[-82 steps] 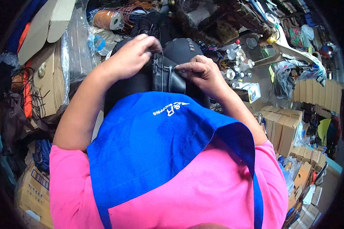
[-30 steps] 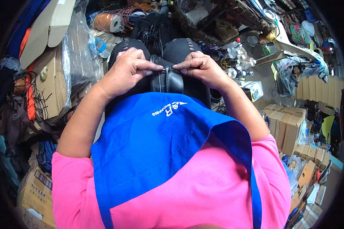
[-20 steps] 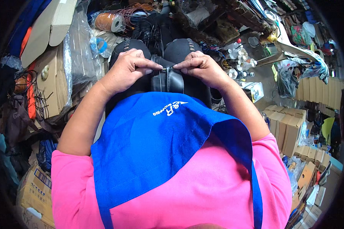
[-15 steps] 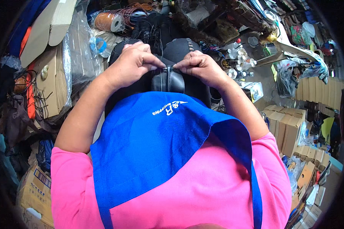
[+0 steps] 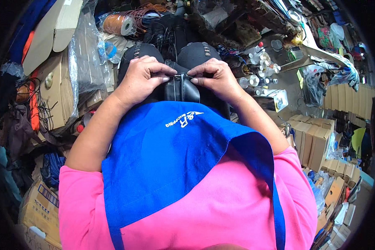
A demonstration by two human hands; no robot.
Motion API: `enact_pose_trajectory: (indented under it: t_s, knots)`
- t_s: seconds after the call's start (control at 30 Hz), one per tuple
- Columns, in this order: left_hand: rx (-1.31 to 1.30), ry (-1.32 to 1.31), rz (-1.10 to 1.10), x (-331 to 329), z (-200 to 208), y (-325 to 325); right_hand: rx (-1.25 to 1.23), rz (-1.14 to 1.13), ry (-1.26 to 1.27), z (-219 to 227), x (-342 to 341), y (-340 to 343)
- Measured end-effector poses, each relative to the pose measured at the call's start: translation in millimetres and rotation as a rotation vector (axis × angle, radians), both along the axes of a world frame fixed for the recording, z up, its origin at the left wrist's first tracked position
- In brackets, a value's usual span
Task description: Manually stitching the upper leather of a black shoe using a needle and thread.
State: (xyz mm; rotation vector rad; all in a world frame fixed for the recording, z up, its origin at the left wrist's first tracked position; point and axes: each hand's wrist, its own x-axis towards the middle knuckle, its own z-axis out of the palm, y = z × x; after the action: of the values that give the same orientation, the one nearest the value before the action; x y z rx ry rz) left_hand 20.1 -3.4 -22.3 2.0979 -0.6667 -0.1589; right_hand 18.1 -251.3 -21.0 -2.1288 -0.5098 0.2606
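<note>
A smooth black leather piece (image 5: 190,91) with a raised seam stands upright between my knees, over the top of my blue apron. At its upper edge, my left hand (image 5: 149,75) pinches thumb and forefinger together from the left; what lies in the pinch is too small to tell. From the right, my right hand (image 5: 214,76) pinches a thin, dark, needle-like piece against the same edge. The fingertips of both hands are close together, a narrow gap apart. A pale thread (image 5: 174,89) runs down the leather's left side.
Plastic-wrapped cardboard (image 5: 62,87) stands at the left, with an orange spool (image 5: 116,24) beyond it. Several small bottles (image 5: 264,66) are grouped right of my knees. Stacked cardboard boxes (image 5: 310,135) sit farther right. A carton (image 5: 41,206) lies at the lower left.
Both hands have dropped slightly toward me, and the left wrist has turned so its thumb shows more. My knees show more beyond the hands. The leather stays nearly in place.
</note>
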Motion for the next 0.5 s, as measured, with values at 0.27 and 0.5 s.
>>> enact_pose_trajectory:
  t_s: [0.27,0.5]
  knots:
    - [-0.095,0.042,0.132,-6,-4,-13,-0.038,-0.084,-0.142,-9,-7,7]
    - [-0.176,0.126,0.169,-11,-1,-15,-0.057,-0.122,-0.144,-11,-14,16]
